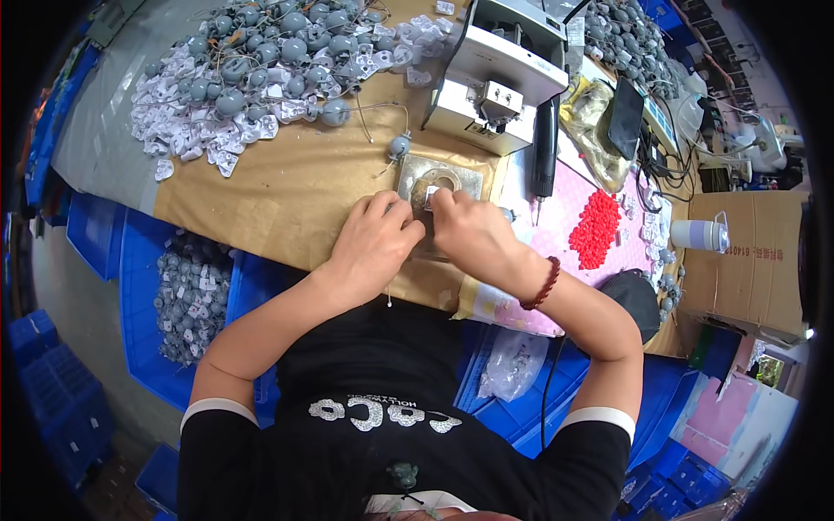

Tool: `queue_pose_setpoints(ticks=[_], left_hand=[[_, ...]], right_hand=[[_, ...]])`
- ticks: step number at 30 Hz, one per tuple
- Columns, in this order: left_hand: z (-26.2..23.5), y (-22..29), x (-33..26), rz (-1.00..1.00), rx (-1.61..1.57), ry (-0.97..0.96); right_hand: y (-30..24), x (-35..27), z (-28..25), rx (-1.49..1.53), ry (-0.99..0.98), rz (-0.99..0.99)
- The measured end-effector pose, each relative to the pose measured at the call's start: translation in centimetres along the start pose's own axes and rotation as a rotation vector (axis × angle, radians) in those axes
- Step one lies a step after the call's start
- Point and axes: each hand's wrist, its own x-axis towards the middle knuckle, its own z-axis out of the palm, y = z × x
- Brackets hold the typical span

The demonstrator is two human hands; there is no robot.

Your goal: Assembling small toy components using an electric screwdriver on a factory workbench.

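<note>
Crates (61,391) of blue plastic stand stacked on the floor at the far left. Next comes a blue bin (136,300), beside the surface (269,204), holding a mass of grey and white parts (184,304). On the brown-covered surface, white plastic pieces (165,122) spread in a heap, with grey round parts (295,49) and their thin wires piled over and beside them.

The left hand (395,227) is half closed, its fingers bent inward near the lower left of a metal plate (469,180); whether it has hold of anything cannot be told. Just above that plate's upper left corner lies a single grey ball (399,146) with a wire. A small white piece (430,198) sits over the plate, right at the fingertips of the right hand (440,204), which is nearly closed; whether it grips the piece is hidden.

Behind the plate stands a white-and-black machine (499,78), then a black pen-shaped driver (545,148), red pieces (595,230) heaped on a pink sheet (560,217), a dark phone (625,117), a lidded cup (698,234) and a cardboard box (747,278).
</note>
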Motion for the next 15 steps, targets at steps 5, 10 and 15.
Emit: queue_pose_setpoints(ticks=[5, 10, 15], left_hand=[[0.1, 0.1, 0.1, -0.031, 0.002, 0.061], [1.9, 0.1, 0.7, -0.042, 0.153, 0.145], [2.6, -0.1, 0.7, -0.019, 0.223, 0.057]], right_hand=[[-0.3, -0.8, 0.8, 0.095, 0.088, 0.062], [1.1, -1.9, 1.2, 0.343, 0.288, 0.099], [3.8, -6.0, 1.6, 0.984, 0.347, 0.460]])
